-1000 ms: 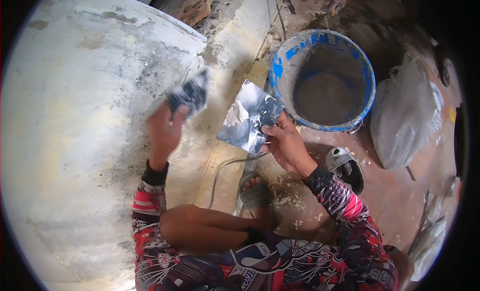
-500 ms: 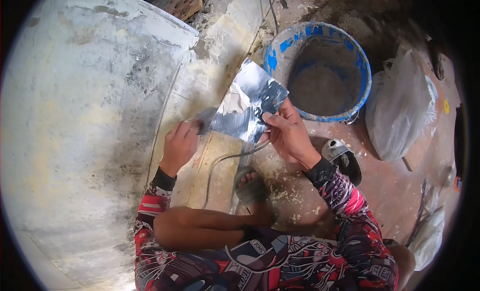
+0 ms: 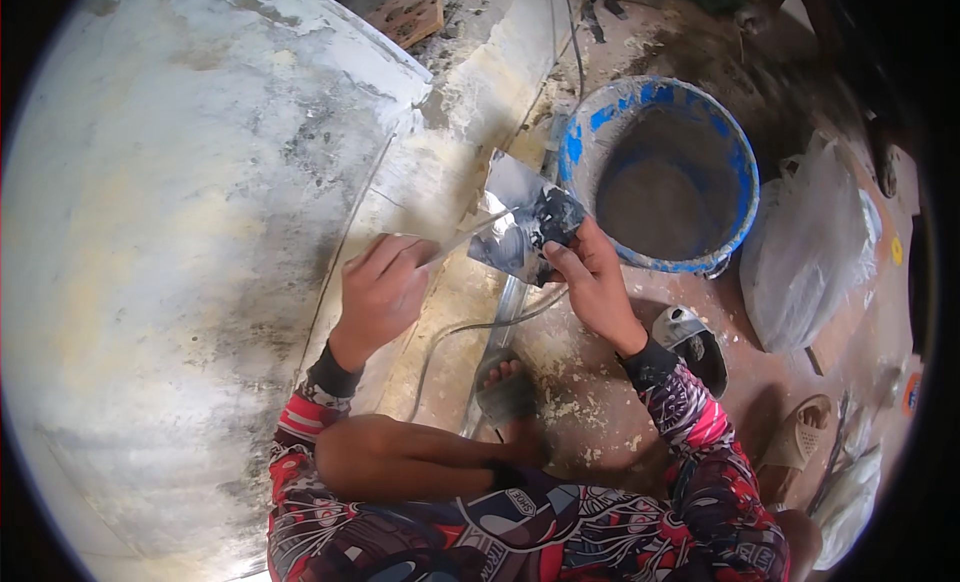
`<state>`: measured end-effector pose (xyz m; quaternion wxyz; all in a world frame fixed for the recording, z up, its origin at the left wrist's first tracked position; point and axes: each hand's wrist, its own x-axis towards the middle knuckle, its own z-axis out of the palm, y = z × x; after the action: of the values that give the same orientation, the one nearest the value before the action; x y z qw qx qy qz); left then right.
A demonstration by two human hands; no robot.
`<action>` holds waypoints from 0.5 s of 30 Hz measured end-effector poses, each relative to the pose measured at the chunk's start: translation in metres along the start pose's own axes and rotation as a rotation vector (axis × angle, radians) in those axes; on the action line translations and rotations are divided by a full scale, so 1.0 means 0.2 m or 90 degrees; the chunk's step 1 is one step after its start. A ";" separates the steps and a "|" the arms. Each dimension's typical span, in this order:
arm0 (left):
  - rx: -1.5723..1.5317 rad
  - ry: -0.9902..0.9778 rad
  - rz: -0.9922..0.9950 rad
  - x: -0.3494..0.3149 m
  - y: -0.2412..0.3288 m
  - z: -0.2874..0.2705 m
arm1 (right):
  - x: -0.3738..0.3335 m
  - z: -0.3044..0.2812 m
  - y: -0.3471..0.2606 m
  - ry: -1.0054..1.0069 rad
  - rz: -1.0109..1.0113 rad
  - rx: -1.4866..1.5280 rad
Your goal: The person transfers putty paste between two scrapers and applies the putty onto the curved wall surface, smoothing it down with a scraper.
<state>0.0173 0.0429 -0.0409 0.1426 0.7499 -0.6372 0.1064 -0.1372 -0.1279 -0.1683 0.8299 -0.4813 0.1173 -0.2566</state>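
Observation:
My left hand (image 3: 385,292) is closed around a thin flat scraper (image 3: 468,238), seen nearly edge-on. Its blade reaches across the near-left part of a metal plate (image 3: 512,187). That plate is squarish and shiny, with pale putty smears and dark patches on its face. My right hand (image 3: 598,287) grips the plate by its right corner, thumb on top and fingers beneath. The scraper's handle is hidden inside my left hand. Just beyond the plate stands a blue bucket (image 3: 752,207), its walls caked with grey material.
A large pale curved panel (image 3: 180,242) fills the left side. Clear plastic bags (image 3: 800,252) lie right of the bucket. A white-and-dark cut container (image 3: 690,347) sits by my right wrist. A cable (image 3: 430,352) runs near my foot. Another person's hand (image 3: 755,20) shows at top right.
The scraper has moved onto the plate, and my left hand has turned and shifted right. The pale putty lump on the plate no longer shows. Another person's hand has appeared at top right.

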 end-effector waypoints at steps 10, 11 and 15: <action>0.198 0.108 0.097 0.10 -0.15 0.04 | 0.03 -0.03 0.09 -0.060 0.060 0.024; 0.225 0.135 0.092 0.13 -0.21 0.02 | 0.03 -0.01 0.07 -0.047 0.078 0.027; 0.271 0.111 0.012 0.31 -0.42 -0.02 | 0.02 -0.02 0.06 -0.051 0.102 0.038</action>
<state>0.1104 -0.0001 -0.0236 0.0347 0.7448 -0.5926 0.3046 -0.1330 -0.1288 -0.1805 0.8659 -0.4550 0.1148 -0.1732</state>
